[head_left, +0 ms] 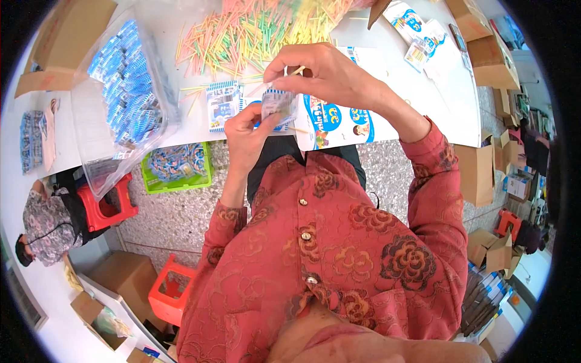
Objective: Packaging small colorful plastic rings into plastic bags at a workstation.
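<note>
My left hand (245, 136) pinches a small clear packet (279, 107) with blue-and-white striped edges, near the table's front edge. Over its upper end, my right hand (336, 75) curls with thumb and fingers together around a thin pale-yellow stick (298, 71). The right fingertips are partly hidden behind the packet. A similar packet (223, 107) lies flat just left of my hands. Beyond them spreads a heap of thin pink, yellow and green sticks (242, 39). Under my right wrist lies a white-and-blue printed bag (330, 118).
A clear plastic bin (169, 115) holds many blue packets at the left. Below the table edge sits a green crate (209, 175) of packets. Red stools (163, 296) and cardboard boxes (475, 175) stand around; another person (51, 224) is at the left.
</note>
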Motion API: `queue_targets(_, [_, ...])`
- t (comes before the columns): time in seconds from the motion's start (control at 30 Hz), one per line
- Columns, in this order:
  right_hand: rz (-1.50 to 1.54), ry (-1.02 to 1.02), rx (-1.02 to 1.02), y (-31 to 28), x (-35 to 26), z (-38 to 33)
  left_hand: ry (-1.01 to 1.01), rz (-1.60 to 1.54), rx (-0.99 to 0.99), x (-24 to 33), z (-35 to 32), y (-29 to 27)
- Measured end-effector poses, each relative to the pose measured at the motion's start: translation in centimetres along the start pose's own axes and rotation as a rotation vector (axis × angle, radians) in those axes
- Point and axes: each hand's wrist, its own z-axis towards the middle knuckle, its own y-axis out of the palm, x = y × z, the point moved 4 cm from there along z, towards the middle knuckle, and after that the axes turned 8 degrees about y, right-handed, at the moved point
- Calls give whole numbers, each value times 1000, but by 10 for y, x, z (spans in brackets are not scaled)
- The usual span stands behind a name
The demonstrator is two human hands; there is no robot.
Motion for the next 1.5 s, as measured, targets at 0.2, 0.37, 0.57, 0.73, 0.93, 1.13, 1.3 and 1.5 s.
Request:
queue_targets(0.2, [-86,-45,79,7,11,12,-21,-50,-58,-3,5,6])
queue_targets(0.37, [372,136,-37,3,28,17,-19,-62,-45,-5,8,4])
queue_targets(0.57, [396,150,3,-14,21,13,-44,22,-45,-7,13,2])
queue_targets(0.73, [363,140,-110,-4,25,10,-59,-29,-43,-1,13,8])
queue_targets(0.93, [113,159,-207,22,28,5,-47,-9,-80,-2,12,9])
queue_targets(1.13, [415,178,56,8,33,-1,-68,-203,79,-7,14,6])
queue_targets(1.3, [355,130,180,15,49,-14,-27,-192,50,6,17,12])
queue_targets(1.5, [359,218,206,13,42,-29,21,-59,18,15,9,10])
